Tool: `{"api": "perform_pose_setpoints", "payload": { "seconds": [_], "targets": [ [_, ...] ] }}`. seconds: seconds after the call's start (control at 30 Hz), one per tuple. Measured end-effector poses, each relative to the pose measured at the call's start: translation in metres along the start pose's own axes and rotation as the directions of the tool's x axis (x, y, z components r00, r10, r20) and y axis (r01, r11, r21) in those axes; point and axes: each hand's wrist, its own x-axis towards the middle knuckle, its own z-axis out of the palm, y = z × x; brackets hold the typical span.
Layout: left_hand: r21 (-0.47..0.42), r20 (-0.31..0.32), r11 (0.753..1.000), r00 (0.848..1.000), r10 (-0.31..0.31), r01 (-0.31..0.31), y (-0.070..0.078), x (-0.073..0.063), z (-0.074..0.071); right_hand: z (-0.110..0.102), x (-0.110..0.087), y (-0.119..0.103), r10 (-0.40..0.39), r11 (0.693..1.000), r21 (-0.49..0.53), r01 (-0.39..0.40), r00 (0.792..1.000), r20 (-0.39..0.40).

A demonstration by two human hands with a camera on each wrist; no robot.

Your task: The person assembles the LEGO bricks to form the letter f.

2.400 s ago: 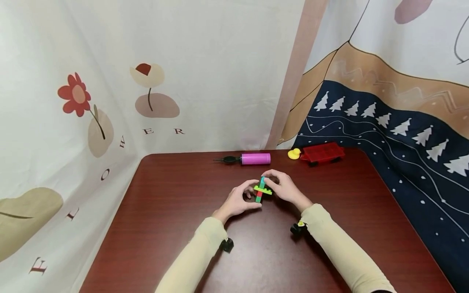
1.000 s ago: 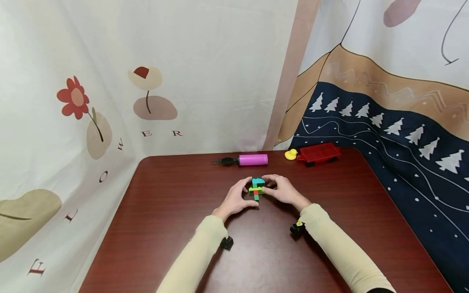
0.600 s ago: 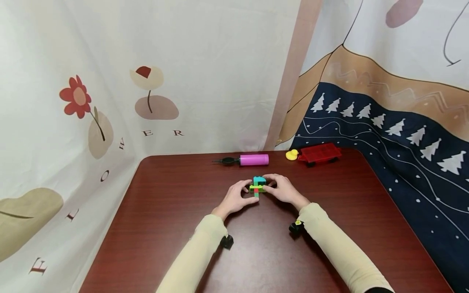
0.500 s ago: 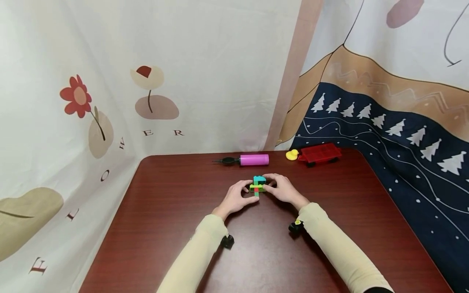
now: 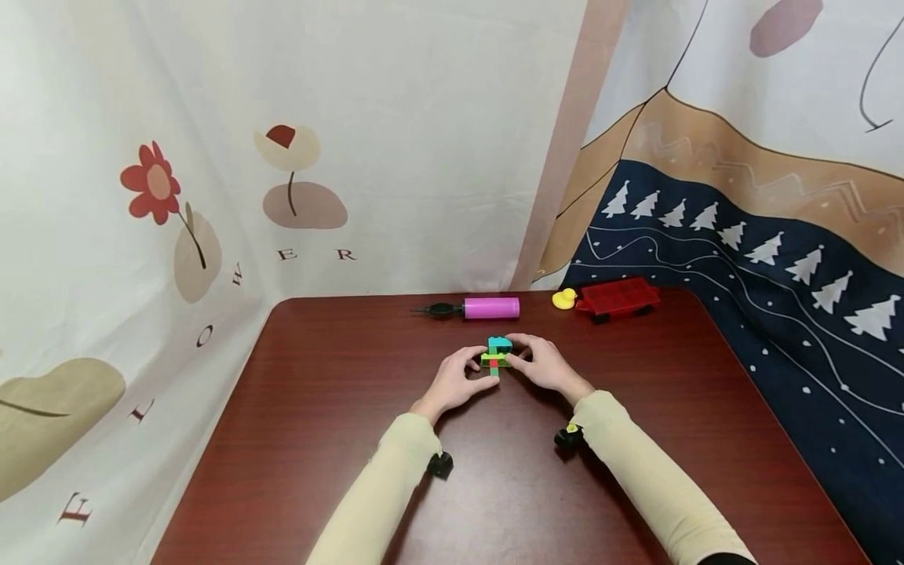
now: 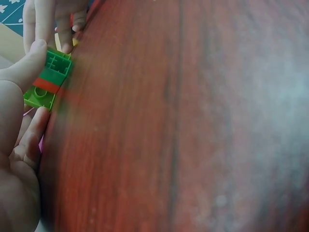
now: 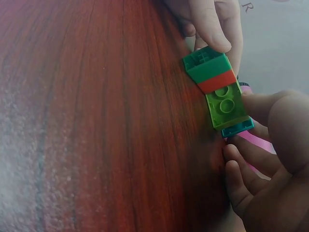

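Between the hands is a small build of toy building blocks [image 5: 498,344]. It has a teal piece at one end, a lime plate across the middle, a red layer and a green brick [image 7: 208,66] at the near end. My left hand [image 5: 452,382] pinches it, its thumb on the green brick and fingertips near the lime plate [image 6: 41,99]. From the other side my right hand [image 5: 547,365] grips it, the thumb at the plate's right end. In the right wrist view, the hollow underside of the green brick shows. Fingers partly hide the far side.
A purple hand pump [image 5: 490,308] with a black nozzle lies at the back of the brown table [image 5: 339,439]. Right of it are a yellow rubber duck [image 5: 564,298] and a red toy cart [image 5: 619,297]. Printed curtains [image 5: 410,141] stand behind the table.
Since the oldest frame the build has turned, so its teal piece and plate face me more squarely. The right fingers have shifted from its top to its right side. Lately the hands barely move.
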Motion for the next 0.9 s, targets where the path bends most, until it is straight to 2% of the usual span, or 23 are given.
{"api": "perform_pose_setpoints", "payload": {
  "seconds": [0.23,0.7,0.8,0.9],
  "targets": [
    [0.004,-0.004,1.000,1.000,0.018,-0.018,-0.003,0.002,-0.001,-0.002,0.000,-0.001,0.010,1.000,0.019,-0.010,1.000,0.000],
    [-0.005,-0.005,1.000,1.000,0.017,-0.017,-0.004,0.004,-0.001,-0.004,0.003,-0.001,-0.003,1.000,-0.011,0.002,1.000,-0.009],
    [-0.040,0.002,0.999,1.000,-0.001,0.001,-0.005,0.003,-0.004,-0.005,0.000,-0.001,-0.006,1.000,-0.011,0.006,1.000,-0.015],
    [-0.097,0.011,0.995,1.000,-0.018,0.019,-0.005,0.001,-0.010,-0.010,-0.007,0.000,-0.051,0.998,-0.044,0.049,0.997,-0.055]
  ]
}}
